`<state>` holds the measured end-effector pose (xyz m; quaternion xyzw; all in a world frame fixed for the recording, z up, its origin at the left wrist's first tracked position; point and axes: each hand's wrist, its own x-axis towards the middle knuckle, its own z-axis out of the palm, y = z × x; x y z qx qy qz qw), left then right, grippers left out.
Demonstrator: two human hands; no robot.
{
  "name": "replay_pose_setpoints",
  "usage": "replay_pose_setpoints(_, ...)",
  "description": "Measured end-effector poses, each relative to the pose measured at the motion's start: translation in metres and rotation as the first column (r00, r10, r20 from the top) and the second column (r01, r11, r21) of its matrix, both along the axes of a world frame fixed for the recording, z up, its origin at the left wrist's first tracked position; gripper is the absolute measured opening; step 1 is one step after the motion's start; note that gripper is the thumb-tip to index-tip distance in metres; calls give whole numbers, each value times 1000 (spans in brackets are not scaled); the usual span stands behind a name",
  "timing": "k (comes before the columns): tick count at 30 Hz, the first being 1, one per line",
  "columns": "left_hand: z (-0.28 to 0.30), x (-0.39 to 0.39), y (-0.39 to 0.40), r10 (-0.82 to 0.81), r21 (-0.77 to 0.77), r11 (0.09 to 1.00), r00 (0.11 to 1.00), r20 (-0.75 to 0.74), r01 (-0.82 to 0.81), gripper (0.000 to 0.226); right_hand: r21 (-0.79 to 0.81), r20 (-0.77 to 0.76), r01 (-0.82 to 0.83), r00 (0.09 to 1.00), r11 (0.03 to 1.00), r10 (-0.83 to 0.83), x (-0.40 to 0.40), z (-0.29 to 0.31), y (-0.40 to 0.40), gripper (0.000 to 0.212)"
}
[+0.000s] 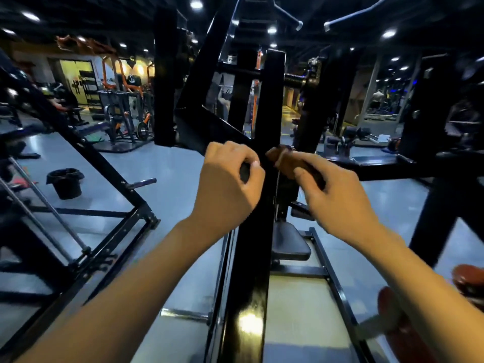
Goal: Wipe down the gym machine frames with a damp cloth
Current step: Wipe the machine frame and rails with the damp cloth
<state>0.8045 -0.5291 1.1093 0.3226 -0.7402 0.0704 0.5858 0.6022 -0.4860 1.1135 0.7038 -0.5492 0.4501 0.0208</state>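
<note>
A glossy black upright post point(248, 284) of the gym machine frame runs up the middle of the view. A brownish cloth point(277, 154) is looped round the far side of the post at hand height. My right hand point(337, 195) grips the cloth's bunched right end just right of the post. My left hand point(227, 179) is curled on a dark bunched piece at the post's left edge, which looks like the cloth's other end. Both hands sit close against the post, one on each side of it.
A black padded seat point(288, 242) sits low behind the post. A slanted black frame point(104, 163) crosses the left side, with a black bucket point(64, 183) on the grey floor beyond it. Red weight plates point(468, 281) lie at the lower right. More machines stand further back.
</note>
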Motion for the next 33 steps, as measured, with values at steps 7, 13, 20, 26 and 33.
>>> replay_pose_setpoints(7,-1,-34,77,-222,427,890,970,97,161,17,289,929,-453,345,844,-133,-9,-17,62,38)
replay_pose_setpoints(13,1,-64,101,-253,874,387,946,-205,293,32,333,837,-367,540,869,-93,-22,-30,87,36)
replay_pose_setpoints(20,-12,-78,112,-119,842,256,880,-461,475,24,216,973,-575,192,789,-127,-41,-11,106,46)
replay_pose_setpoints(26,-9,-84,115,13,701,126,705,-709,702,20,404,891,-499,405,767,-206,-74,-7,110,44)
replay_pose_setpoints(33,-18,-116,120,60,726,-135,737,-673,674,59,548,536,-329,844,769,-21,-66,-2,107,52)
